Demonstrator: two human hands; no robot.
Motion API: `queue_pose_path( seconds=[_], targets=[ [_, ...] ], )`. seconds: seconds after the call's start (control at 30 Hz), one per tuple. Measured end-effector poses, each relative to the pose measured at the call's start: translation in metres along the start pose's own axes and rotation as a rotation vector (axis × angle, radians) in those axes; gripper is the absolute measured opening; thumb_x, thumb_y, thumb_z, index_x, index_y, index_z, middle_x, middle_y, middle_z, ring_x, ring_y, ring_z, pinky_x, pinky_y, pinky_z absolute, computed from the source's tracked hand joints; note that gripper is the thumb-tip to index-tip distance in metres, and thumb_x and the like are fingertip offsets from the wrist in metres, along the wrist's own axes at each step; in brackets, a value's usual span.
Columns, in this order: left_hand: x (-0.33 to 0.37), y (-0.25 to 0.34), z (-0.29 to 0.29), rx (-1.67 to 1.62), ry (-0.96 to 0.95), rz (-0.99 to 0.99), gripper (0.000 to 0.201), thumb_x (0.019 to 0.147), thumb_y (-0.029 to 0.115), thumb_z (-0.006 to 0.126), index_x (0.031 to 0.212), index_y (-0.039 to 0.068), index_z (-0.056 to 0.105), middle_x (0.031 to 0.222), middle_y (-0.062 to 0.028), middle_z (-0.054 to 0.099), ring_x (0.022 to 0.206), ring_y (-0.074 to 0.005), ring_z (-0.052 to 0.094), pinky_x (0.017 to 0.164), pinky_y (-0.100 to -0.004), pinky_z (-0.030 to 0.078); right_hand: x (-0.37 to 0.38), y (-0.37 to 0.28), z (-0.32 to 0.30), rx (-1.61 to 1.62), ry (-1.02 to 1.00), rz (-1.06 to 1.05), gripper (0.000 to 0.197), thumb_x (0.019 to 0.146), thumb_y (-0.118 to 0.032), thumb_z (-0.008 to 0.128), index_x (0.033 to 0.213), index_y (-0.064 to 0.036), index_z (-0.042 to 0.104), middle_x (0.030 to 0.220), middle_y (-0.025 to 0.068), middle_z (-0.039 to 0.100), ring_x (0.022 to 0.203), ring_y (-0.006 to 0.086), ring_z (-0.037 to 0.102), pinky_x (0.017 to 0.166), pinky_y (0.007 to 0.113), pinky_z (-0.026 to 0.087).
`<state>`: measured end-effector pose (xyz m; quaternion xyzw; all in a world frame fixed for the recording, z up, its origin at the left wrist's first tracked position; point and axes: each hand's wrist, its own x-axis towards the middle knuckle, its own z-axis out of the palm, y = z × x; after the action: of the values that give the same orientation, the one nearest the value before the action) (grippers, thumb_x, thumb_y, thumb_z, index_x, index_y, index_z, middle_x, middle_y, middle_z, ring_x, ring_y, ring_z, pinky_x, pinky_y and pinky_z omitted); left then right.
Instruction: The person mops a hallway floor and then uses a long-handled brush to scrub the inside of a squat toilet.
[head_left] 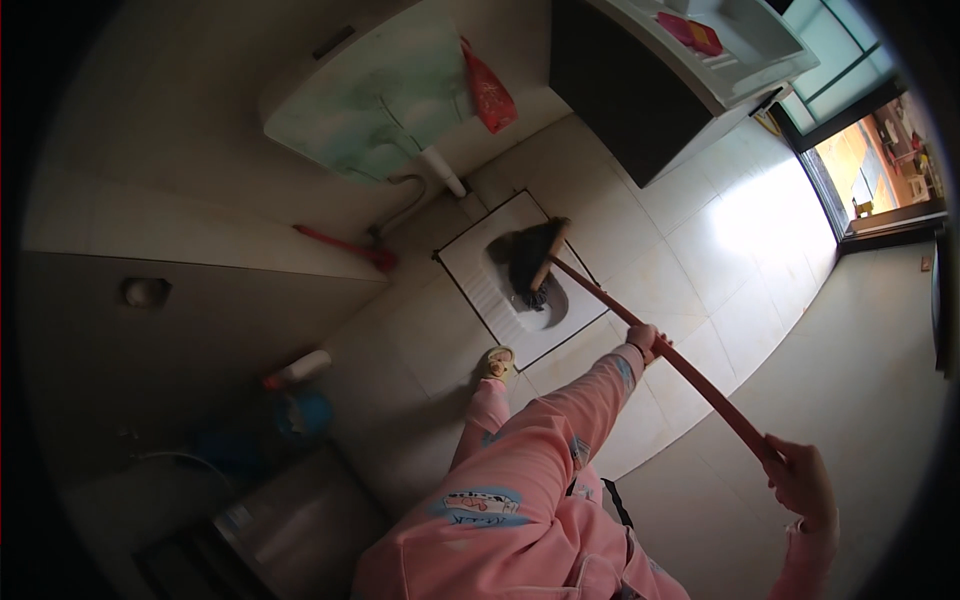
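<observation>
Both hands grip the long reddish-brown handle (705, 388) of a broom. My left hand (648, 343) is closed round the handle partway down. Near the handle's upper end, at the lower right, my right hand (803, 485) is wrapped round it. The broom head (535, 258), a wooden bar with dark bristles or strands, is tilted over the bowl of a white squat toilet (520, 350) set in the floor. It hides part of the bowl, and whether it touches the inside I cannot tell. My pink sleeve crosses the lower middle.
A pale green cistern (365, 95) hangs on the wall with a red bag (488, 95) beside it. A red long-handled tool (345, 246) lies by the wall. A dark cabinet with a white basin (745, 75) stands at top right, near an open doorway (865, 170). Blue containers (303, 412) sit left.
</observation>
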<state>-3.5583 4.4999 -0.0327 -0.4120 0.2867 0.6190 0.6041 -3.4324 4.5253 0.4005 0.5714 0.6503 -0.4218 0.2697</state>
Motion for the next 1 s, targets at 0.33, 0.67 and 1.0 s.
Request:
queue_pose_path(
  seconds=[0.33,0.67,1.0],
  targets=[
    [-0.126,0.094,-0.032,-0.386,-0.031,0.088,0.021,0.081,0.012,0.047,0.063,0.012,0.036,0.051,-0.0010,0.038,0.045,-0.0142,0.040,0.046,-0.0277,0.040,-0.070,-0.124,0.067,-0.476,0.554,-0.815,0.018,0.073,-0.002,0.059,0.091,0.0019,0.060,0.074,0.0148,0.061,0.064,0.0304,0.060,0.058,0.036,0.047],
    [-0.150,0.170,-0.072,1.162,-0.072,0.028,0.028,0.083,0.033,0.050,0.084,0.005,0.054,0.067,-0.0101,0.057,0.055,-0.0254,0.058,0.046,-0.0388,0.048,-0.057,-0.178,0.150,0.046,0.776,-1.118,0.010,0.076,0.004,0.050,0.085,0.0036,0.055,0.066,0.0100,0.057,0.061,0.0211,0.053,0.052,0.030,0.042],
    [-0.373,0.516,0.118,1.594,0.894,2.341,0.050,0.064,0.015,0.072,0.107,0.004,0.050,0.107,-0.0138,0.050,0.104,-0.0320,0.045,0.086,-0.0411,0.038,0.023,-0.243,0.153,0.333,0.685,-1.115,0.007,0.078,0.003,0.053,0.084,0.0022,0.056,0.062,0.0093,0.055,0.048,0.0139,0.053,0.045,0.024,0.039]
  ],
)
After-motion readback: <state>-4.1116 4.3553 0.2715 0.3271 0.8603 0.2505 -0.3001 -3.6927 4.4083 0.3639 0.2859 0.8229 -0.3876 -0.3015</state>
